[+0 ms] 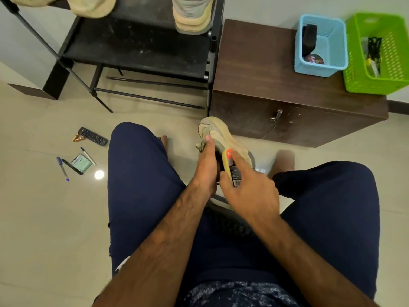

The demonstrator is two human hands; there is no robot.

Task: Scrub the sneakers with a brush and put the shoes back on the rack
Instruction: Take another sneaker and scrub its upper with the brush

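Up and to the right of both hands, on a brown cabinet (261,69), a blue basket (338,41) holds a dark object (308,38) and a round tin (314,59) whose label is unreadable. The green basket (394,52) beside it holds dark tools (374,52). The left hand (207,165) grips a beige sneaker (221,134), toe pointing away toward the rack (141,47). The right hand (247,187) grips a yellow brush (231,169) against it; its barcode sticker is illegible.

You wore navy trousers (137,185) and a dark speckled top (239,293); your forearms (177,229), left hand (207,167), right hand (250,189) and feet (285,161) were bare.
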